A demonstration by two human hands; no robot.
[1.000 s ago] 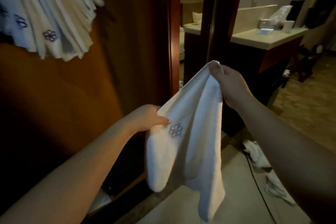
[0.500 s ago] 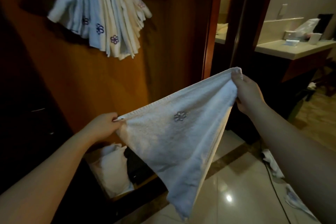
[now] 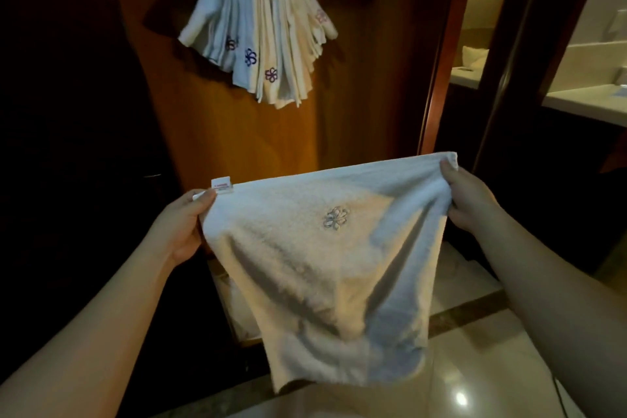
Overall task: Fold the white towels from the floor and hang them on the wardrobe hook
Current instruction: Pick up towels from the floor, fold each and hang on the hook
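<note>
**Towel spread between both hands, ready to fold**

The person holds a white towel (image 3: 319,265) stretched out in front of the wardrobe door (image 3: 237,139). The left hand (image 3: 179,231) pinches the top left corner, just below a small label (image 3: 222,185); the right hand (image 3: 470,197) grips the top right corner, its fingers curled round the bunched edge. The top edge runs nearly taut between them, rising a little to the right, and the rest hangs loose and creased above the tiled floor (image 3: 475,366), with an embroidered flower (image 3: 336,218) facing the camera.

Above, a bundle of folded towels (image 3: 261,30) already hangs against the door; the hook itself is hidden under them. Something pale lies low behind the held towel, possibly more towels, but the light is too poor to say.

The step in hand looks like the start of folding. The next move probably calls for bringing the two corners together so the towel halves evenly, then folding it narrow enough to drape over the hook beside the others.
</note>
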